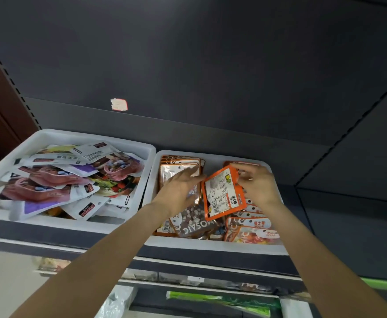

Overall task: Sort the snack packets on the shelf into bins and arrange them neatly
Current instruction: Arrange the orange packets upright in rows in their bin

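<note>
Two white bins sit side by side on a dark shelf (119, 245), seen from above by a person reaching forward with both bare arms. The left bin (68, 135) holds a loose heap of white, pink and purple snack packets (57, 180) lying at all angles. The right bin (211, 246) holds orange and brown packets: a tidy upright stack (181, 162) at the back left, and looser ones, including a brown packet (194, 223), toward the front.

The right hand (255, 182) pinches the upper edge of an orange packet (222, 193), held tilted above the middle of the right bin with its printed label facing the camera. The left hand (180, 187) hovers just beside it over the stack, fingers straight and relaxed, grasping nothing.

A small white sticker (119, 104) clings to the dark back panel.
</note>
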`<action>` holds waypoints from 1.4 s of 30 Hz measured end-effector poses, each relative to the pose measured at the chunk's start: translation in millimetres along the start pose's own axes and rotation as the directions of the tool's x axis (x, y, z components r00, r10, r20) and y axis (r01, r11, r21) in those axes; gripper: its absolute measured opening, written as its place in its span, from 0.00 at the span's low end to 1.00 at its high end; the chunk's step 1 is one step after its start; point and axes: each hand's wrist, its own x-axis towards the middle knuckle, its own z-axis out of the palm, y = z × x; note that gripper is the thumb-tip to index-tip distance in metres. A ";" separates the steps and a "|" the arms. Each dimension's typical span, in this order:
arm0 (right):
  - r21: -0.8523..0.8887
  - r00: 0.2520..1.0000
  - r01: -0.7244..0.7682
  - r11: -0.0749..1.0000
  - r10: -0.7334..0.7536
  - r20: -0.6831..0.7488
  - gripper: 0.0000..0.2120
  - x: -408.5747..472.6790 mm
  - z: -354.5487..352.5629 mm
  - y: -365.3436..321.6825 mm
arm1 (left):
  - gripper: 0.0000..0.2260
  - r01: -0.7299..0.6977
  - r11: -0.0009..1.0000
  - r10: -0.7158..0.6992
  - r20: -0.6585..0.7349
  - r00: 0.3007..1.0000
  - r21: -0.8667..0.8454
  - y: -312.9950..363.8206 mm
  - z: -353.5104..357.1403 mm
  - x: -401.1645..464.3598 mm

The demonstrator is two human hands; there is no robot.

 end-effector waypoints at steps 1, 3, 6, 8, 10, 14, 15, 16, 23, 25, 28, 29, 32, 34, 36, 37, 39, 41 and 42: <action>0.012 1.000 -0.017 1.000 0.017 -0.018 0.14 -0.5 -5.8 5.7 | 0.27 -0.010 0.998 0.010 -0.003 1.000 -0.060 5.4 1.3 1.2; 0.044 0.997 -0.044 0.998 0.046 -0.060 0.13 -1.7 -21.2 16.8 | 0.25 -0.026 0.988 0.028 0.009 1.000 -0.151 16.5 3.3 4.4; 0.024 0.996 -0.049 0.999 0.051 -0.077 0.12 -6.1 -42.8 32.8 | 0.23 -0.005 0.975 0.018 0.057 0.998 -0.223 32.8 9.4 9.9; -0.156 0.992 -0.013 0.988 -0.006 -0.123 0.08 -8.5 -53.3 43.1 | 0.22 0.023 0.961 0.006 0.105 0.994 -0.274 43.8 15.3 13.1; -0.297 0.983 0.017 0.955 -0.070 -0.167 0.04 -10.0 -61.3 50.3 | 0.20 0.037 0.946 0.013 0.152 0.988 -0.322 56.0 21.0 15.6; -0.428 0.962 0.128 0.894 -0.216 -0.165 0.03 -4.3 -68.9 59.5 | 0.21 0.099 0.933 -0.008 0.254 0.967 -0.346 77.8 28.4 25.8; -0.467 0.953 0.158 0.870 -0.258 -0.159 0.03 -2.8 -69.2 61.3 | 0.21 0.127 0.926 -0.026 0.275 0.961 -0.355 80.7 30.5 29.8; -0.508 0.941 0.187 0.841 -0.302 -0.153 0.03 -0.9 -69.3 63.0 | 0.21 0.154 0.918 -0.047 0.284 0.958 -0.364 82.2 33.4 34.0; -0.604 0.971 0.189 0.774 -0.238 -0.001 0.07 13.9 -70.0 55.3 | 0.17 0.187 0.939 -0.127 0.216 0.968 -0.288 80.0 48.0 44.7; -0.622 0.976 0.134 0.772 -0.211 -0.052 0.07 19.0 -70.9 51.5 | 0.14 0.188 0.928 -0.132 0.187 0.973 -0.322 79.3 49.5 43.2; -0.508 0.977 0.138 0.850 -0.201 -0.072 0.07 27.7 -72.0 53.6 | 0.11 0.152 0.932 -0.111 0.140 0.984 -0.330 77.1 52.5 35.0; -0.421 0.979 0.158 0.893 -0.197 -0.050 0.06 30.2 -70.2 54.8 | 0.12 0.138 0.935 -0.100 0.130 0.987 -0.327 76.8 52.8 31.4; -0.151 0.974 0.227 0.962 -0.228 0.012 0.04 36.6 -60.9 58.1 | 0.13 0.177 0.918 -0.112 0.195 0.974 -0.355 79.3 51.8 23.4; -0.065 0.963 0.264 0.962 -0.261 0.062 0.05 41.2 -56.5 56.7 | 0.12 0.239 0.871 -0.141 0.247 0.959 -0.430 82.5 50.6 21.2; -0.047 0.946 0.314 0.948 -0.307 0.105 0.04 45.6 -53.9 54.9 | 0.12 0.257 0.844 -0.151 0.252 0.956 -0.470 85.1 49.2 20.1; -0.043 0.937 0.335 0.941 -0.329 0.119 0.05 47.9 -52.9 54.8 | 0.12 0.254 0.842 -0.146 0.254 0.956 -0.475 85.2 49.0 19.2; -0.023 0.922 0.374 0.927 -0.369 0.119 0.05 51.7 -52.9 54.4 | 0.12 0.246 0.844 -0.131 0.260 0.957 -0.478 84.9 47.7 16.1; 0.033 0.908 0.410 0.911 -0.412 0.081 0.05 55.5 -54.7 54.0 | 0.12 0.230 0.852 -0.115 0.261 0.958 -0.471 83.5 46.7 13.0; 0.065 0.900 0.425 0.903 -0.429 0.073 0.05 57.3 -55.7 54.1 | 0.13 0.221 0.856 -0.105 0.262 0.959 -0.468 82.9 46.7 12.0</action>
